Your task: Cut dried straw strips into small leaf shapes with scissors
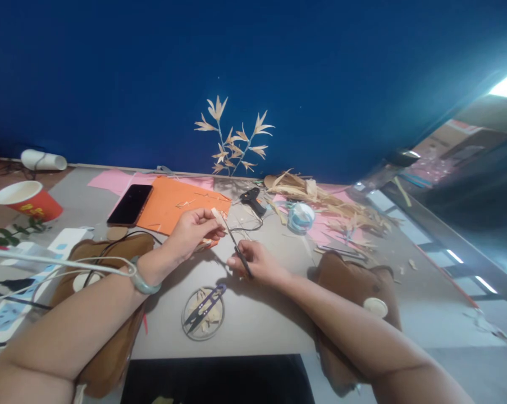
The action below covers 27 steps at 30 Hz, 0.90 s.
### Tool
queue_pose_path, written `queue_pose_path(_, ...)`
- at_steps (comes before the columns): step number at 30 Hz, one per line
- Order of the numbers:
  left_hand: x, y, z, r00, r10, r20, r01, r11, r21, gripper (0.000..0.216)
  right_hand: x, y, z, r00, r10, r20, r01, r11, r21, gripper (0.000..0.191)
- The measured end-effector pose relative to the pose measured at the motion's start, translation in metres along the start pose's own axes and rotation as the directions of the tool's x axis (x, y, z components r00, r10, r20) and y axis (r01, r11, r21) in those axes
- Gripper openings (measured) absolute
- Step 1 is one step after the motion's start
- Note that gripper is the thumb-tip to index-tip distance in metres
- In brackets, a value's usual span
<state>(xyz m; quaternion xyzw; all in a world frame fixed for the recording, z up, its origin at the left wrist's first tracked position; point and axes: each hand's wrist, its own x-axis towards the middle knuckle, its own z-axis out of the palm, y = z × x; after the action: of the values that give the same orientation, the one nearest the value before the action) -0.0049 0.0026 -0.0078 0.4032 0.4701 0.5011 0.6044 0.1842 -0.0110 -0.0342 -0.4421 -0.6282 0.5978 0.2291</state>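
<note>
My left hand [193,229] is closed in a pinch on a small pale straw strip [218,215] above the grey table [253,325]. My right hand [253,264] is closed around a thin dark tool [240,253], its tip pointing up toward the strip. A pair of purple thread snips [205,307] lies on a round clear dish [203,314] just below both hands. An orange sheet [173,210] lies behind my left hand.
A black phone [130,204], a red paper cup [28,200], a black glue gun [252,200], a tape roll [301,216], dried straw leaves [320,199] and a straw bamboo sprig [233,140] stand against the blue wall. Brown pads [358,286] flank my arms.
</note>
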Motion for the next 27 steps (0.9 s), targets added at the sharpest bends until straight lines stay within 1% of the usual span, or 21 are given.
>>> queue_pose_path(8,0.001,-0.002,-0.001,1.0,0.012,-0.006,-0.012,1.0,0.003,0.027,0.001,0.004,0.001,1.0,0.005,-0.017,-0.005,1.0,0.015,0.046)
queue_pose_path(14,0.0,-0.002,0.0,1.0,-0.014,-0.014,0.014,1.0,0.013,0.027,0.002,0.005,0.002,1.0,-0.002,-0.017,0.002,1.0,0.027,0.046)
queue_pose_path(21,0.0,-0.001,0.0,1.0,0.017,-0.005,-0.017,1.0,-0.024,0.026,0.004,0.008,0.001,0.999,-0.034,-0.026,0.034,0.999,0.015,0.047)
queue_pose_path(27,0.0,-0.001,0.0,0.997,0.071,0.002,-0.071,0.997,-0.019,0.02,0.004,0.01,0.001,0.999,-0.024,-0.035,0.025,0.999,0.021,0.045)
